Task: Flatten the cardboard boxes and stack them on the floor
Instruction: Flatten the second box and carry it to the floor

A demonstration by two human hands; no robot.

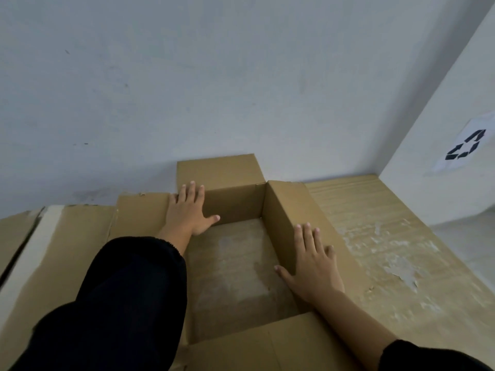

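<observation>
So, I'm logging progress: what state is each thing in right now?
cardboard box: still standing open, flaps splayed outward.
left hand: open, flat on left flap.
right hand: open, flat on right flap.
flattened cardboard: lying flat beneath, surface torn.
recycling sign: stuck on wall.

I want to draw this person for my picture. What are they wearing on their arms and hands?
Both arms wear black long sleeves. The left sleeve is loose and soft-looking, ending above the wrist with a slightly bumpy cuff. The right sleeve is pushed further up, leaving the forearm bare. The left hand and right hand are bare: no gloves, rings or watch show.
</observation>
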